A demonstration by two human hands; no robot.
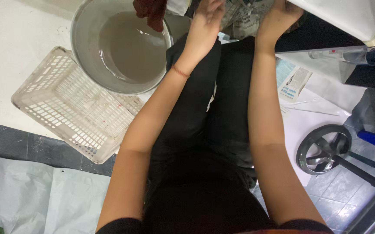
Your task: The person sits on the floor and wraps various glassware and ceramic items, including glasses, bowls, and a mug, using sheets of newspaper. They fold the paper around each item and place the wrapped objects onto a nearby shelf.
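Both arms outstretched; left hand [205,17] & right hand [280,15] in crumpled plastic [243,19].

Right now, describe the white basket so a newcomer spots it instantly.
Start at the big round grey basin of murky water at the top left, beside the person's left hand. Tucked partly under its lower edge, tilted on the pale floor, lies the basket. It is the only rectangular, white, lattice-sided plastic thing there, empty and lightly stained.

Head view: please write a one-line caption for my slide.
Seated person's left hand and right hand reach forward beside a grey basin of murky water and white basket.
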